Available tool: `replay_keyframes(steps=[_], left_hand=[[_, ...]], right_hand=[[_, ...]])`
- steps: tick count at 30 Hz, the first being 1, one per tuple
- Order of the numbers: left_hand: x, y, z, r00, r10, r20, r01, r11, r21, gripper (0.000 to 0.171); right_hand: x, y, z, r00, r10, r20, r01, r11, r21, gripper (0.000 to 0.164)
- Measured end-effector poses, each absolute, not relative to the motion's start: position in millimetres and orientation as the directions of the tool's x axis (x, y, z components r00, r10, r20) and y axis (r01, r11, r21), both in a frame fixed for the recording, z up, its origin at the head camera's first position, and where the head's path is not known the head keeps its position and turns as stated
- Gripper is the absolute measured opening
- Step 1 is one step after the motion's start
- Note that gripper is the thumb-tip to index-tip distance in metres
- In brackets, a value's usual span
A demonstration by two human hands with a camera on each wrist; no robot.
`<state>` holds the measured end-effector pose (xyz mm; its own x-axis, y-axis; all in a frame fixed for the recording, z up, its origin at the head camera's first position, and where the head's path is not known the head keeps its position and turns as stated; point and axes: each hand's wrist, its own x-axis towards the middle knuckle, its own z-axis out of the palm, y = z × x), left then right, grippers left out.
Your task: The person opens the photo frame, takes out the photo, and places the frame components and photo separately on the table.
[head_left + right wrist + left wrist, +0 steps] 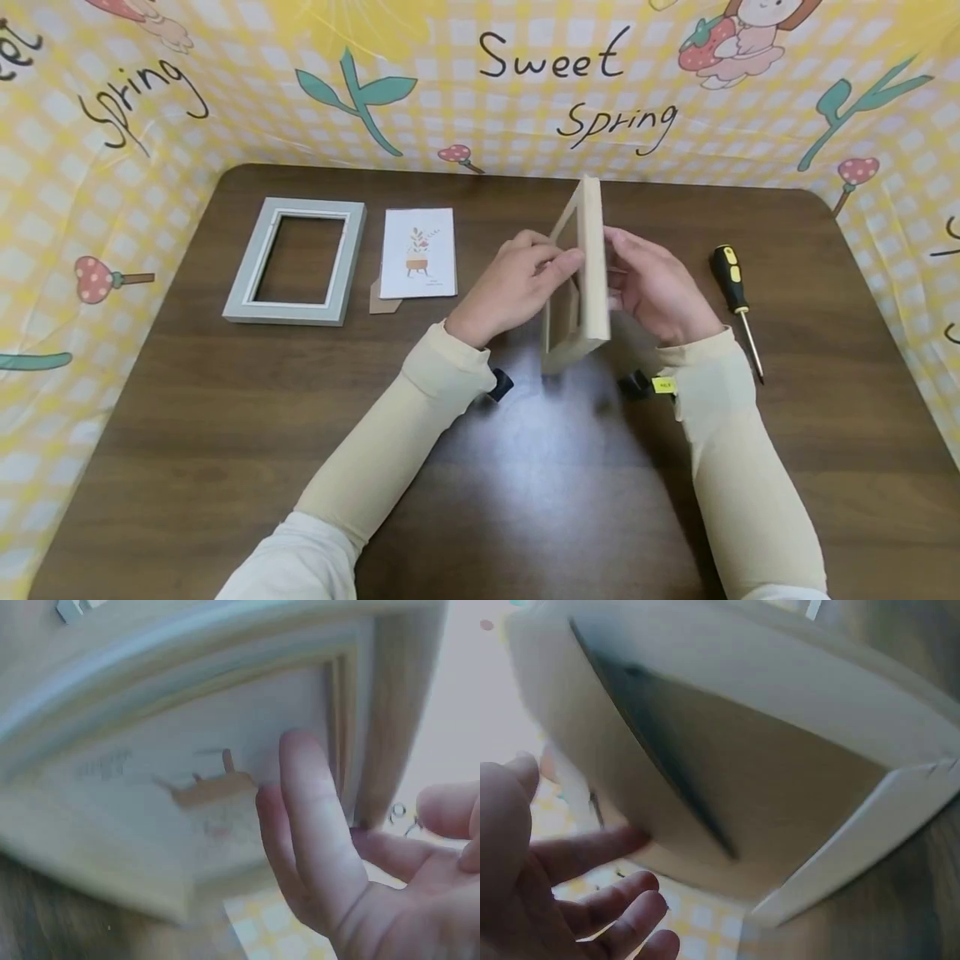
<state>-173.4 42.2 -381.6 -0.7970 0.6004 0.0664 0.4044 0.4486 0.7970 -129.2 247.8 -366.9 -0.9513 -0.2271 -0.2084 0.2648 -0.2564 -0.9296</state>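
Observation:
A pale wooden picture frame [595, 267] stands on edge between my two hands, tilted. In the left wrist view its back shows a brown backing board [765, 757] inside the recess. From the other side, the right wrist view shows a printed picture [217, 787] within the frame. My left hand [513, 283] is at the back, its fingers loosely extended and a fingertip against the frame's back. At the front, my right hand [660, 287] has straight fingers touching the picture area. Whether the lower edge touches the table cannot be told.
A grey-blue frame [345, 275] lies at the left. Beside it is a white illustrated card [435, 242] over a brown cardboard piece [385, 305]. A screwdriver [729, 275] lies at the right on the brown table [225, 458]. Patterned cloth [525, 125] borders the table's back and sides.

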Motion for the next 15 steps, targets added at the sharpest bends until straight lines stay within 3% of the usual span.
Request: replay_keyframes(steps=[4,7,11,15], left_hand=[[-173.2,43.0,-376.1,-0.787,0.616,-0.018,0.278,0.382,0.881,0.056],[-176.0,42.5,-378.5,-0.788,0.597,-0.152,0.068,0.33,0.941,0.047],[-181.0,42.0,-388.9,-0.813,0.522,-0.259,-0.155,0.234,0.96,0.033],[-186.4,40.1,-400.4,-0.843,0.466,-0.267,-0.254,0.094,0.963,0.033]], right_hand=[[-128.0,231.9,-368.6,-0.958,-0.123,-0.259,0.27,-0.088,-0.959,0.048],[-129.1,223.1,-373.4,-0.955,-0.079,-0.286,0.285,0.015,-0.958,0.052],[-132.1,219.6,-378.7,-0.949,-0.086,-0.303,0.301,0.043,-0.953,0.054],[-135.8,225.1,-380.4,-0.963,-0.031,-0.268,0.264,0.093,-0.96,0.047]])
